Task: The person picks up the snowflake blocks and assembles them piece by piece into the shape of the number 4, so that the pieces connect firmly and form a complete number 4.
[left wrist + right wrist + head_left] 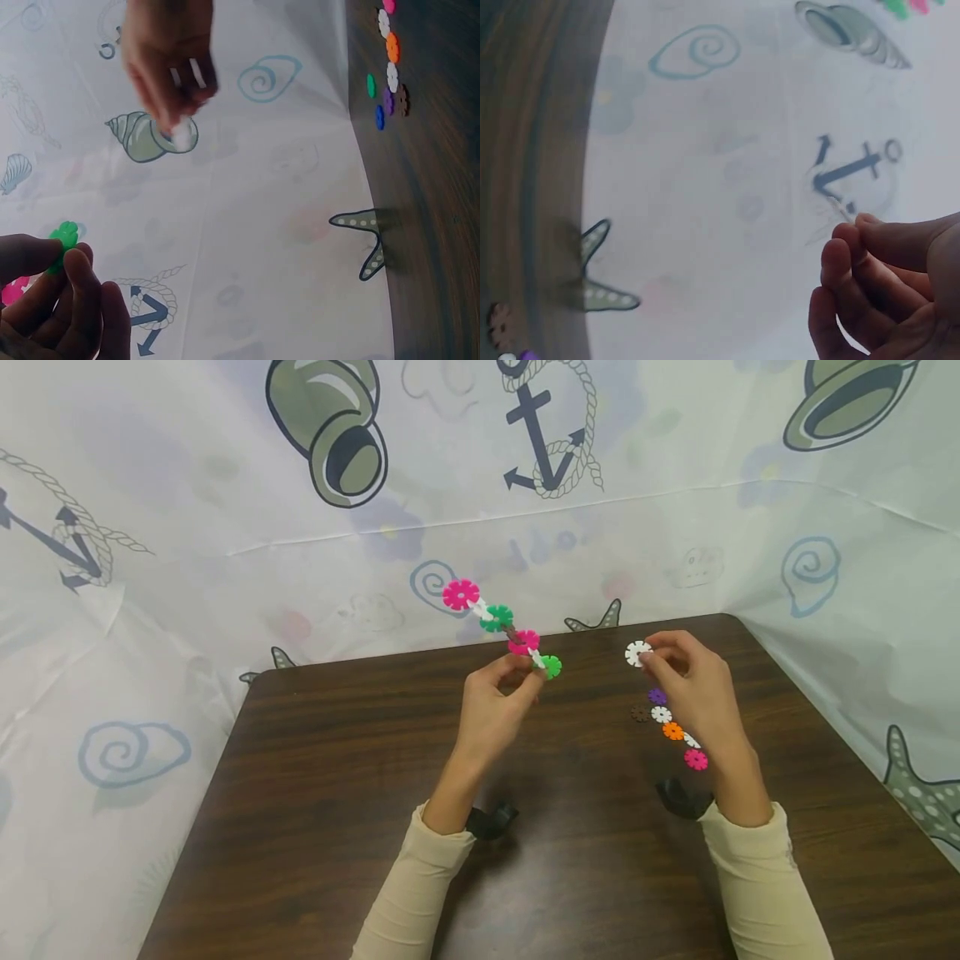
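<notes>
My left hand (487, 714) pinches a chain of notched flower-shaped discs near its lower end, holding it above the table. The chain slants up to the left, from a light green disc (552, 667) beside the fingertips to a pink disc (461, 595) at the top, with white, brown, green and pink ones between. Off to the right, apart from the chain, my right hand (701, 697) holds one white disc (638, 653) between thumb and fingers. In the right wrist view that white disc is seen almost edge-on, and the chain is mostly out of frame.
Loose discs lie on the dark wood table (315, 810) below the right hand, among them a purple disc (657, 696), an orange disc (672, 731), a brown disc (640, 714) and a blue disc (379, 118). A printed white cloth (300, 577) hangs behind the table.
</notes>
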Available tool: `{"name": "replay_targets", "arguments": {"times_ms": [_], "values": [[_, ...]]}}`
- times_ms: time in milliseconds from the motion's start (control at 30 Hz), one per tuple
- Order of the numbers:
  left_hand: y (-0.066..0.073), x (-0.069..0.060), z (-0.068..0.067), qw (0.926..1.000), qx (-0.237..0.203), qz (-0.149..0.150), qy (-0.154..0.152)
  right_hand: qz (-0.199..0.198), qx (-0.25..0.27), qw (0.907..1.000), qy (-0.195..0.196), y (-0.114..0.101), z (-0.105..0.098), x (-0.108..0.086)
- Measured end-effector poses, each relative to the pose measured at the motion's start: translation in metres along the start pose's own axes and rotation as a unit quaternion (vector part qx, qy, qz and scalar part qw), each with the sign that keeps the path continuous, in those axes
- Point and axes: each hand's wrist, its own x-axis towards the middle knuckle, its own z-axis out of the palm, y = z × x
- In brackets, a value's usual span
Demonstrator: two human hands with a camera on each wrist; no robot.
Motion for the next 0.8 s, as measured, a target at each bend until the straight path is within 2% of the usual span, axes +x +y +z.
{"name": "replay_targets", "arguments": {"times_ms": [167,367,600,800], "values": [[0.001,0.0,0.001,0.9999,0.014,-0.001,-0.004,-0.044,0.025,0.9975,0.05,-0.018,0.0,-0.006],[0.0,0.0,0.002,0.9998,0.014,0.0,-0.012,-0.079,0.075,0.9902,0.087,-0.037,0.002,-0.012],[0.0,-0.001,0.003,0.9994,0.033,0.006,-0.011,-0.114,0.166,0.9729,0.113,-0.057,0.01,-0.015],[0.0,-0.001,0.004,0.9985,0.054,0.014,-0.004,-0.136,0.172,0.9684,0.118,-0.071,0.019,-0.019]]}}
